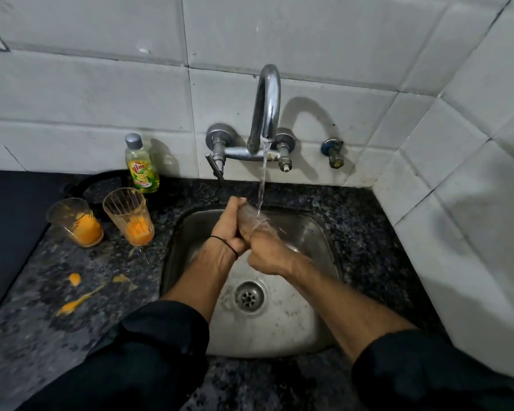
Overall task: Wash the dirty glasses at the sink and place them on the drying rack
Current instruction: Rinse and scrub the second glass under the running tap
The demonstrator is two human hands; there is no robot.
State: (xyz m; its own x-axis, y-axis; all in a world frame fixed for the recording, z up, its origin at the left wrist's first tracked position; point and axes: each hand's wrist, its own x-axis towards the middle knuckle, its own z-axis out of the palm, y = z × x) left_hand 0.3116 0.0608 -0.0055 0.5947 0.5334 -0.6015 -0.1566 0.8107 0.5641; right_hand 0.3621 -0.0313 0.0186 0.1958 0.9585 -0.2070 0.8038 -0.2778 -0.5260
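Both hands are wrapped up with one clear glass point(254, 219), held over the back half of the sink point(315, 232). The left hand point(230, 229) has its fingers curled round the far end of it, with a thin black band point(230, 246) sitting on that wrist. The right hand point(269, 253) is balled up tight against the near end. It's gripping the glass, but I honestly can't tell if the fingers go around it or inside it. The glass lies tilted between the two hands, and the water point(263, 173) from the tap point(266, 102) lands right on it. The tap is a curved chrome one on the tiled wall behind the sink.

Under the hands, the drain point(250, 296) sits roughly mid-basin, and the steel around it looks wet and scuffed. Black sleeves point(149, 351) are pushed up both forearms.

Left of the sink, on the dark speckled table point(42, 336), two more glasses stand upright. A ribbed glass point(128, 216) is nearest the sink, and a plain glass point(73, 222) stands just beyond it. Both have orange gunk in the bottom and smears up the sides. Behind those, against the wall, is a bottle of yellow-green dish soap point(141, 167) with a grey cap. Closer to the front edge, left of the sink, orange splats point(74, 278) are streaked across the table. On the wall behind the sink's right corner there's a small separate valve point(334, 155).
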